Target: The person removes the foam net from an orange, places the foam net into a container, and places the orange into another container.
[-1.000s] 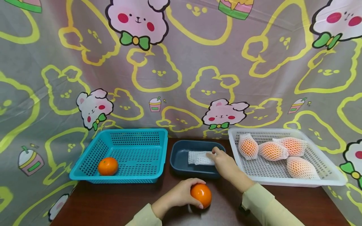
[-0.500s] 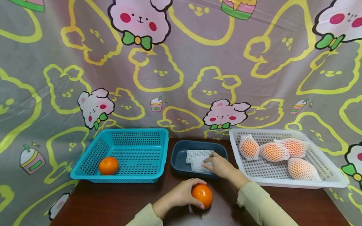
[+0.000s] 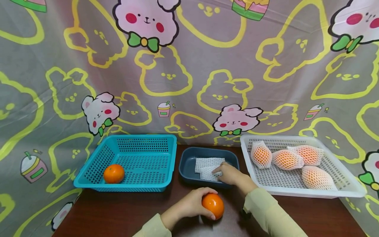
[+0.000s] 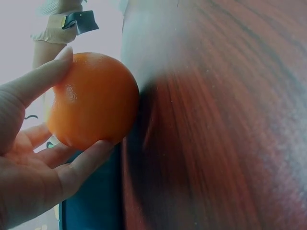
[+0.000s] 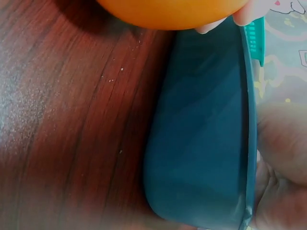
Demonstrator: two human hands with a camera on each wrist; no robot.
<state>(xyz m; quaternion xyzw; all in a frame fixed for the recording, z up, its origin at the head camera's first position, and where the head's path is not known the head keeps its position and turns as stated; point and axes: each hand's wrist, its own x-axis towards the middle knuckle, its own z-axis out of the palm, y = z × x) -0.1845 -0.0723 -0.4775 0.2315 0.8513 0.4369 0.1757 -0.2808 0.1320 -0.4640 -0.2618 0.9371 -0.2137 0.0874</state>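
Note:
My left hand (image 3: 195, 204) grips an orange (image 3: 213, 206) on the table, with the thumb on its near side and the fingers round the far side. In the left wrist view the orange (image 4: 96, 100) shows smooth and bare. Over the dark blue tray (image 3: 187, 174) is my right hand (image 3: 231, 173), its index finger touching the front white foam net (image 3: 207, 172). Another foam net (image 3: 204, 162) lies flat behind it and partly under it. Whether the right thumb and finger pinch the net cannot be made out; the tray wall (image 5: 201, 129) hides the fingertips in the right wrist view.
At the left stands a turquoise basket (image 3: 170, 177) with one orange (image 3: 113, 173) in it. A white basket (image 3: 296, 191) on the right holds several oranges in foam nets (image 3: 317, 177). A patterned cloth (image 3: 189, 65) hangs behind the dark wooden table (image 3: 112, 210).
My right hand has moved left and towards me over the tray. The front foam net has shifted forward off the other one. My left hand still holds the orange in place.

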